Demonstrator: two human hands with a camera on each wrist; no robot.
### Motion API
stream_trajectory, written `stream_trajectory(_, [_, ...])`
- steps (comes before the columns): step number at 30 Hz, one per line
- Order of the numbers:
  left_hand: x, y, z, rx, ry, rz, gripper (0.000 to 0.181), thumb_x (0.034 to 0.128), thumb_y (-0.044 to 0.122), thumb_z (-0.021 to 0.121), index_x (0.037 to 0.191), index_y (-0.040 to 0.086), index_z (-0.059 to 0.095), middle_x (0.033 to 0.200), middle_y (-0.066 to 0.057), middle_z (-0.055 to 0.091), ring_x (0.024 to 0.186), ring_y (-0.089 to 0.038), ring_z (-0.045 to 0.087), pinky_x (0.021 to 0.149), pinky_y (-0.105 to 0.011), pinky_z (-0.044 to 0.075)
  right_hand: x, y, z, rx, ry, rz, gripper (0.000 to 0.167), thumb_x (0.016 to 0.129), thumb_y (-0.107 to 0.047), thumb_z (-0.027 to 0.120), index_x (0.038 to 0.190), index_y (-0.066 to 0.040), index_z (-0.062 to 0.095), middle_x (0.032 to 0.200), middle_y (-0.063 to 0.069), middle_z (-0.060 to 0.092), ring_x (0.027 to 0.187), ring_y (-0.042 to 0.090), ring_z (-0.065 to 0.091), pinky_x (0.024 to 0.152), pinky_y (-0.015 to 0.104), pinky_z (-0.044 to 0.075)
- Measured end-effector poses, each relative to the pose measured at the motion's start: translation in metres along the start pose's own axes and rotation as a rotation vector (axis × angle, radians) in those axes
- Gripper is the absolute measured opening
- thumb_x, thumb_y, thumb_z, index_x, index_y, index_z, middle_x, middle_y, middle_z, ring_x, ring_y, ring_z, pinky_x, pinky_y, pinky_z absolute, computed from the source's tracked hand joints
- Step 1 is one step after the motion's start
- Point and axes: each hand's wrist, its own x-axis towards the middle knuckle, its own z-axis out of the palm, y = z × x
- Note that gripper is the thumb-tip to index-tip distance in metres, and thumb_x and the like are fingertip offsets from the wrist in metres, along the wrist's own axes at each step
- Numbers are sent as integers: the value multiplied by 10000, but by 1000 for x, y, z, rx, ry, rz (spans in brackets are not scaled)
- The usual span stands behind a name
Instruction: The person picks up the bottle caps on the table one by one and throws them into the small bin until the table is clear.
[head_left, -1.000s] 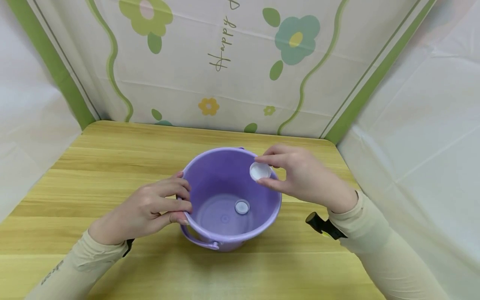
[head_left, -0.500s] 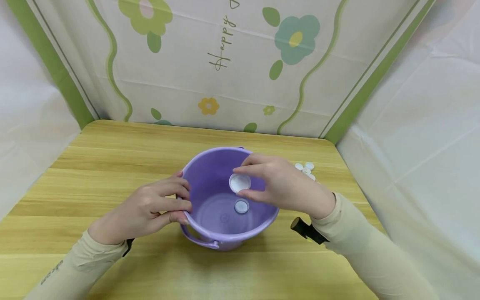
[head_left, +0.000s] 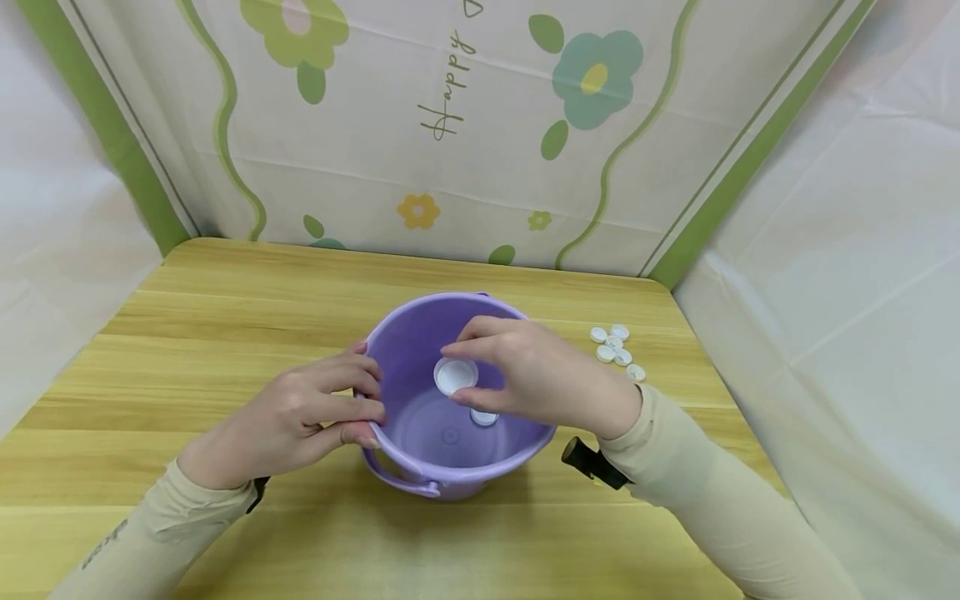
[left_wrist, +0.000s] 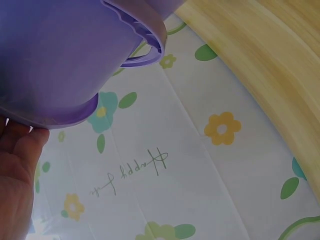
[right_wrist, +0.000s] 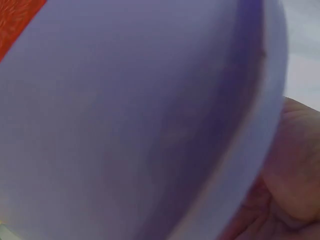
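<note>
A purple bucket [head_left: 420, 358] with a carrying handle [head_left: 397, 479] stands upright on the table in the head view. My left hand [head_left: 300, 417] grips its left rim, fingers inside and thumb toward the near side. Over the bucket's opening, my right hand [head_left: 536, 371] pinches a round white bottle cap [head_left: 455, 377] between thumb and fingers. A second white cap [head_left: 484, 418] lies on the bucket floor, partly covered by the right hand. The left wrist view has the bucket's outside [left_wrist: 55, 60] with the left fingers at its rim. Bucket wall [right_wrist: 100, 125] fills most of the right wrist view.
Several white caps [head_left: 613, 343] lie on the wooden table [head_left: 247, 317] to the right of the bucket. A flower-printed cloth [head_left: 337, 167] hangs behind the table, with white sheets [head_left: 840, 292] at the sides.
My right hand has moved left from the bucket's right rim to above its middle, carrying the cap. The caps on the table have come into view. My left hand has stayed put.
</note>
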Motion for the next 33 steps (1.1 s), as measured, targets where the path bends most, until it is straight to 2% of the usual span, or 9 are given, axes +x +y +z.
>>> stream_trajectory(8, [2,0,1,9,-4,-10,217,980,242,637,941,48,726,971,-79,631,1024,-259,572,1142,-483,356,0,0,1,-9,-32,17,386,861,-245,801,1174,-39,711,1040,8,632,869,78,592,753,163,524])
stream_trajectory(14, [2,0,2,8,-10,-14,215,979,247,637,947,53,724,978,-74,630,1034,-258,570,1143,-487,353,-1,0,-1,-37,-124,66,527,872,-406,770,1245,-46,676,1120,19,635,1011,102,589,910,227,525])
stream_trajectory(16, [2,0,2,7,-11,-14,214,979,248,636,946,55,723,979,-72,628,1035,-257,568,1144,-488,351,-2,1,-1,-53,-132,64,533,880,-419,757,1249,-43,674,1136,28,635,1035,119,592,930,242,525])
stream_trajectory(22, [2,0,2,6,-6,-10,214,980,248,635,941,55,722,974,-74,626,1034,-259,568,1145,-486,351,-4,3,-7,-88,-77,45,460,895,-362,758,1218,-42,692,1121,37,647,994,147,636,870,257,560])
stream_trajectory(29, [3,-1,3,-1,-4,-8,209,975,243,642,936,53,719,968,-80,621,1020,-255,563,1145,-491,348,-12,7,-24,-93,-17,109,450,889,-328,769,1239,-58,686,1148,53,647,997,175,648,851,312,577])
stream_trajectory(33, [3,-1,3,-3,-3,-5,207,974,242,644,934,53,718,966,-82,620,1020,-255,561,1145,-490,349,-16,15,-36,-73,46,124,439,878,-275,785,1235,-38,686,1124,76,660,982,189,642,853,333,572])
